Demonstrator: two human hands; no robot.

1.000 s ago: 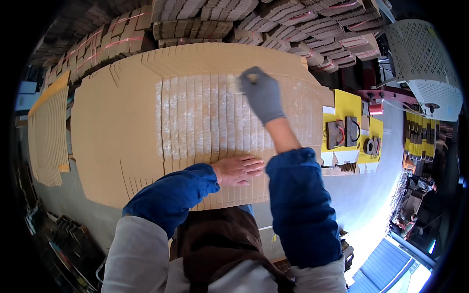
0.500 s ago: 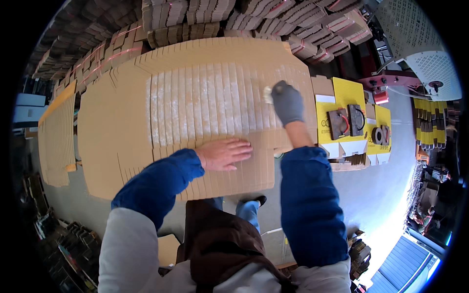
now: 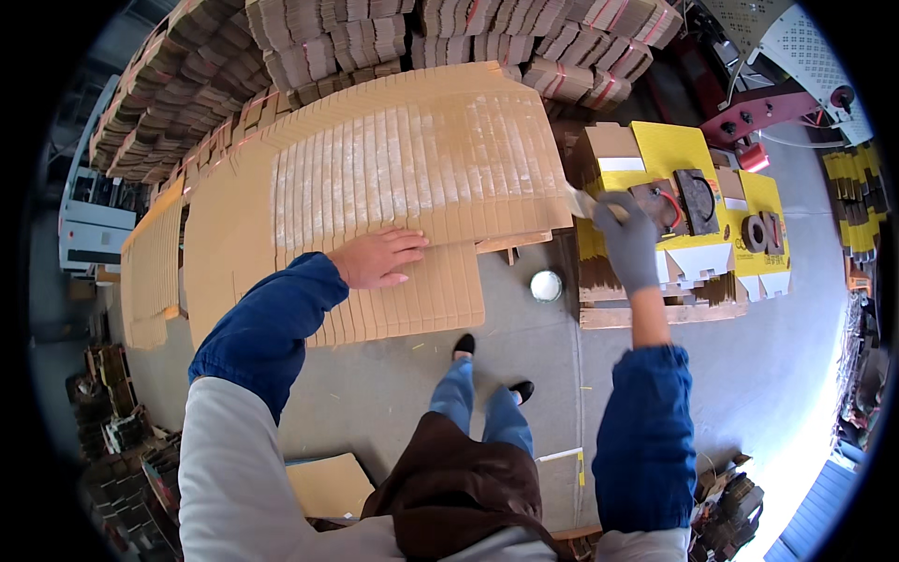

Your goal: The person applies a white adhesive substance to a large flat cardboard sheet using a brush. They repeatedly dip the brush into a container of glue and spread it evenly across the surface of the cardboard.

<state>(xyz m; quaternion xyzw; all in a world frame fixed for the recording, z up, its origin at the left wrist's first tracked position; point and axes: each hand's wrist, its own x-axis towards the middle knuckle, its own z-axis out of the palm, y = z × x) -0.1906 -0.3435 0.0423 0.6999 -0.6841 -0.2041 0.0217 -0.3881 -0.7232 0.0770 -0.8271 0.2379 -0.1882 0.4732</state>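
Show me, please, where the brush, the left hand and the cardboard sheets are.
Brush [image 3: 582,202]: head view, on its pale bristles.
Left hand [image 3: 377,258]: head view, on its back.
Cardboard sheets [image 3: 365,183]: head view, on their white-smeared strips.

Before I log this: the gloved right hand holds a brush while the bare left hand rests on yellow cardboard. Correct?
Not yellow: in the head view, the bare left hand rests on brown cardboard sheets. The gloved right hand holds a brush.

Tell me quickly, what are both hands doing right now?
Left hand: open, flat on the cardboard sheets.
Right hand: closed around a pale brush.
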